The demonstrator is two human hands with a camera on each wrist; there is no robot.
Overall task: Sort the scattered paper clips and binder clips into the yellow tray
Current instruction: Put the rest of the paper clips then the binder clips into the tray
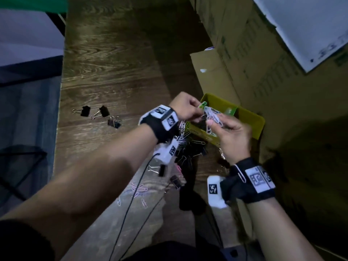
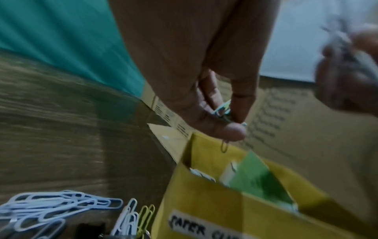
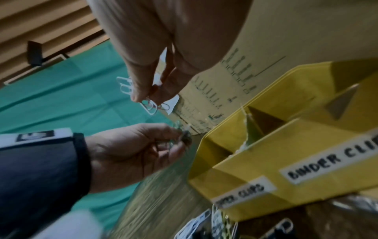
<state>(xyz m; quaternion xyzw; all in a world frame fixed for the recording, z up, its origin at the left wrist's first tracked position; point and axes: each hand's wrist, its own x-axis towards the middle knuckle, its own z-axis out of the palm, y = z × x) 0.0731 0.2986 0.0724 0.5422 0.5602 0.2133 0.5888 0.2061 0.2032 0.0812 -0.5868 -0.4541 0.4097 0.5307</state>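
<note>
The yellow tray [image 1: 260, 122] stands at the table's right, labelled PAPER CLIPS and BINDER CLIPS on its front wall [image 3: 235, 163], with a green divider [image 2: 257, 177] inside. Both hands hover over its near-left corner. My left hand [image 1: 197, 108] pinches a few green and pale paper clips [image 2: 223, 111]. My right hand [image 1: 212, 123] pinches a bunch of white paper clips [image 3: 150, 105]. A mixed pile of binder clips and paper clips [image 1: 188, 147] lies on the table just in front of the tray, partly hidden by my left wrist.
Three black binder clips [image 1: 103, 112] lie apart at the left, near the table's edge. Pink and white paper clips [image 1: 139, 190] are scattered close to me, crossed by black cables [image 1: 130, 206]. Cardboard boxes [image 1: 244, 53] wall off the right side behind the tray.
</note>
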